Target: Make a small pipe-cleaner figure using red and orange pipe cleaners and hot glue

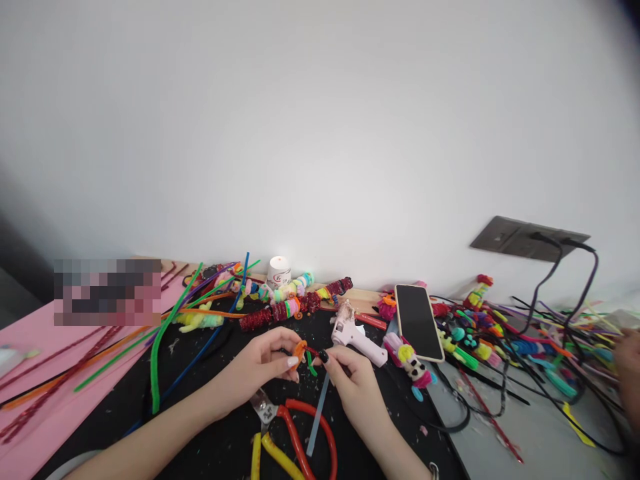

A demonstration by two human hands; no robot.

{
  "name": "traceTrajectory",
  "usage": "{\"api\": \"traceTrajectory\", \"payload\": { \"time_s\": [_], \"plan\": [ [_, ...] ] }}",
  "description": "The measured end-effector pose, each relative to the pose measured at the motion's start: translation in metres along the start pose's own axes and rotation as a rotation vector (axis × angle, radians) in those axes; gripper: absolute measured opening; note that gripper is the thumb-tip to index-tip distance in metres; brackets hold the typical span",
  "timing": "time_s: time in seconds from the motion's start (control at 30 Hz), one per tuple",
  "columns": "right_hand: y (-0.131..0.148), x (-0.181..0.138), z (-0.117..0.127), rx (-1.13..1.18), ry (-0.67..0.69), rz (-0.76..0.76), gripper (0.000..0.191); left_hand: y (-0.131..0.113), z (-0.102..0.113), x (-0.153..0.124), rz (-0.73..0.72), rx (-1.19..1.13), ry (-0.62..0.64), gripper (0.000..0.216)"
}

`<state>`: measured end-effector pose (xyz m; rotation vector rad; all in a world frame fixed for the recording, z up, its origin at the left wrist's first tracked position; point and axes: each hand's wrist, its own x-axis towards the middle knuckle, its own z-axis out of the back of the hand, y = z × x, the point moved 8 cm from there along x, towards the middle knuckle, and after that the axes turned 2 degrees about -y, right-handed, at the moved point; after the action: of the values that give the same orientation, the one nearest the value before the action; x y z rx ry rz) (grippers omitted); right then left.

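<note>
My left hand (265, 363) pinches a small curled piece of orange pipe cleaner (300, 349) between thumb and fingers. Just to its right, my right hand (353, 377) has thumb and forefinger closed at the end of a short red piece (312, 351) that meets the orange one. A short green piece (311, 364) hangs between the hands; whether it is joined to the orange one, I cannot tell. Below the hands lie scissors with red handles (331, 427), a tool end with yellow handles (275, 453) and a translucent glue stick (319, 417).
Behind the hands lie a glue gun (363, 341), a phone (420, 323) and a paper cup (279, 272). Loose pipe cleaners (170, 333) spread at left over pink board (60, 393). Black cables (535, 300) run from a wall socket. Another person's hand (628, 360) is at far right.
</note>
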<state>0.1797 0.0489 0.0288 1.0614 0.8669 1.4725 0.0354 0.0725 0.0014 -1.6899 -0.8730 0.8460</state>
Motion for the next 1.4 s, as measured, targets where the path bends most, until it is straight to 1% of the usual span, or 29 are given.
{"api": "traceTrajectory", "payload": {
  "time_s": [0.17,0.3,0.57,0.73,0.97,1.2,1.4],
  "plan": [
    [-0.006,-0.001,0.000,0.057,-0.016,-0.073,0.021,0.000,0.001,-0.001,0.000,0.009,0.003,0.025],
    [-0.005,0.000,0.002,0.074,-0.042,-0.089,0.017,-0.001,0.001,-0.001,0.001,0.007,-0.001,0.024],
    [-0.005,0.000,0.000,0.041,-0.040,-0.075,0.016,0.002,0.001,0.000,-0.007,0.017,0.008,0.025],
    [-0.005,-0.001,0.002,0.018,-0.063,-0.064,0.018,0.004,0.001,0.001,-0.022,0.017,0.033,0.027],
    [-0.005,0.001,0.004,-0.017,-0.071,-0.058,0.020,0.002,0.001,0.002,-0.002,0.003,0.019,0.028],
    [-0.002,0.000,0.008,-0.010,-0.113,-0.042,0.019,0.004,0.001,0.002,0.004,-0.020,0.011,0.029],
    [-0.001,0.000,0.014,-0.008,-0.161,0.023,0.020,0.005,0.003,0.002,0.004,-0.025,-0.007,0.031]
  ]
}}
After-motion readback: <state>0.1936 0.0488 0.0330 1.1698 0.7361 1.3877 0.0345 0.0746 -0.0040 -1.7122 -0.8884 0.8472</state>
